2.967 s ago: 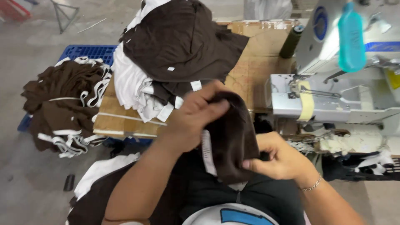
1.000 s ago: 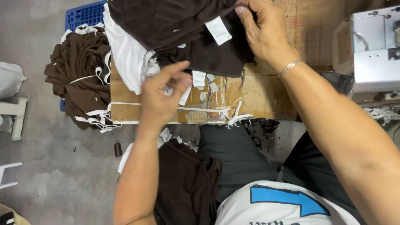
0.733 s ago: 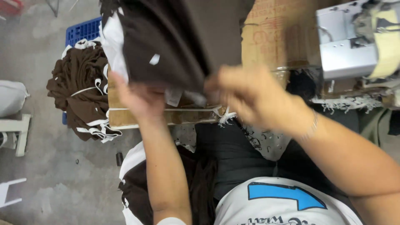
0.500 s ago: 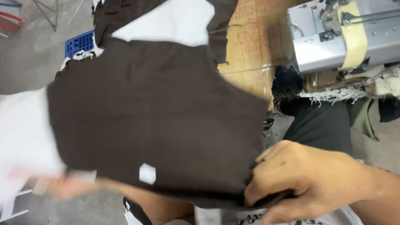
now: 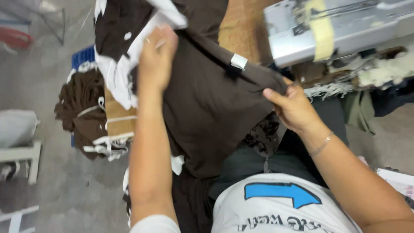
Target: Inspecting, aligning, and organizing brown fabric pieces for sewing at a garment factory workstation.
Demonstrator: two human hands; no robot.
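Seen from above, a seated person holds a dark brown garment [image 5: 211, 103] stretched over their lap. The left hand [image 5: 156, 60] grips its upper edge beside a pile of brown and white pieces [image 5: 125, 39]; the right hand [image 5: 293, 108] pinches its corner near a grey sewing machine [image 5: 345, 26]. It appears lifted off the pile, not yet under the machine.
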